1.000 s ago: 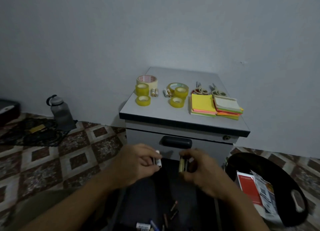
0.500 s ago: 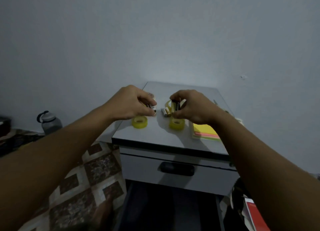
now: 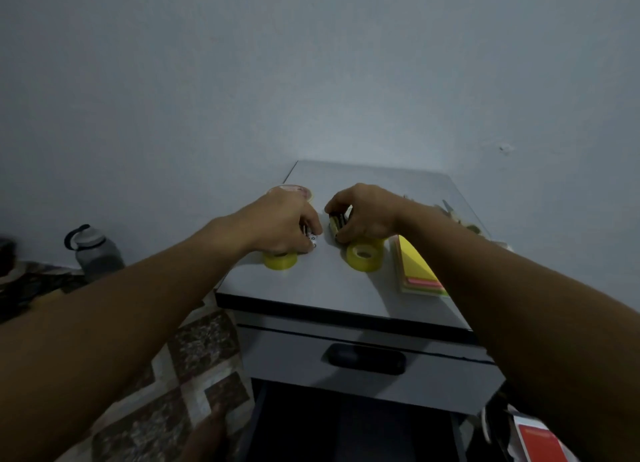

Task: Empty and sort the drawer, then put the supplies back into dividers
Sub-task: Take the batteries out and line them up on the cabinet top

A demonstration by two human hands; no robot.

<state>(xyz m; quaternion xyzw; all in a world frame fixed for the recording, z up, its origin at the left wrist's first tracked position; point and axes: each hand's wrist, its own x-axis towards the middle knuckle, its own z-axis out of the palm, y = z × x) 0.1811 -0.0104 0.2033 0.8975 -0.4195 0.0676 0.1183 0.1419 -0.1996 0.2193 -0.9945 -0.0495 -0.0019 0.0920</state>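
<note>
Two hands, left hand (image 3: 282, 224) and right hand (image 3: 369, 215), around batteries (image 3: 336, 223) on cabinet (image 3: 329, 283).

Pale grey-blue wall (image 3: 311, 63) fills the far field and bears a small chipped mark (image 3: 505, 147) at upper right. Floor of brown-and-cream diamond tiles (image 3: 194, 368), near left. Grey water bottle (image 3: 95, 250) with dark looped cap, upright at far left by the wall. Dark patterned mat (image 3: 31, 285) beside it, further left. Red-and-white packet (image 3: 542, 442), near right corner, partly cut off.
</note>
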